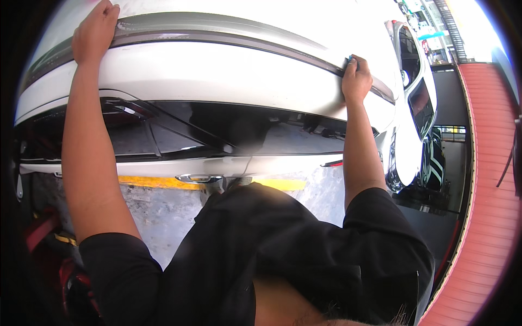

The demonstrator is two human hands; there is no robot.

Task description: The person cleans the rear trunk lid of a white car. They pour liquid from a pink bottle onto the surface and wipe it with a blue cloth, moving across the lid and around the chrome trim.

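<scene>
A white car [228,68] stands right in front of me, and a long grey roof rail [217,24] runs along the edge of its roof. My left hand [95,37] is closed on the rail near its left part, with the fingertips at the roof side. Farther right, my right hand [357,79] is closed around a small dark-blue piece [350,60], touching the rail near its right end. Most of that piece is hidden by the fingers, so its kind cannot be told.
Below the roof are the car's dark side windows [217,125] and a chrome door handle [199,178]. Another white car [408,108] stands close on the right. A yellow line [157,182] marks the grey floor. Red corrugated sheeting [495,163] lines the far right.
</scene>
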